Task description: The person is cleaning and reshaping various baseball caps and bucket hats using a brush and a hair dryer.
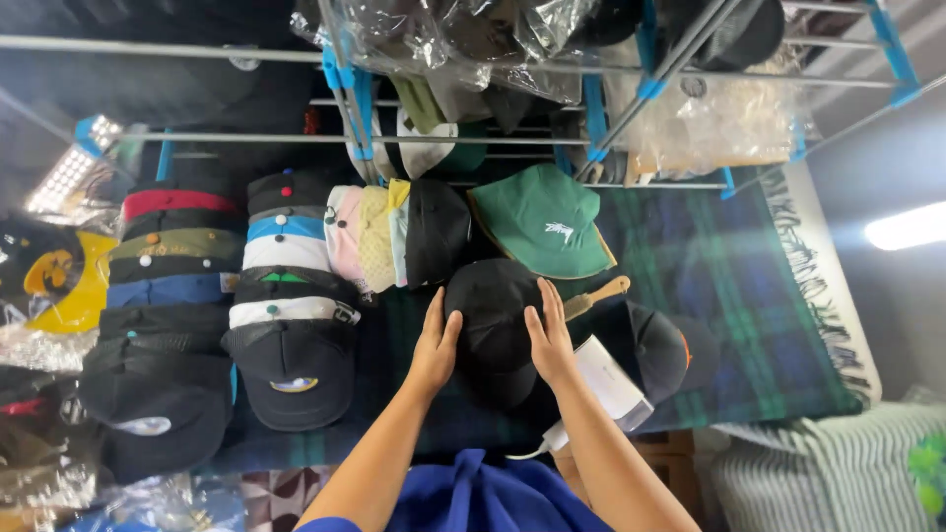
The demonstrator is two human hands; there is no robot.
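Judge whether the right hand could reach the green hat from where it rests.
Probably yes: the right hand lies on the black cap, and the green hat sits just beyond it with nothing between.

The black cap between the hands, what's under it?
The black cap lies on a dark plaid blanket, both hands touching its sides. Anything directly beneath its crown is hidden.
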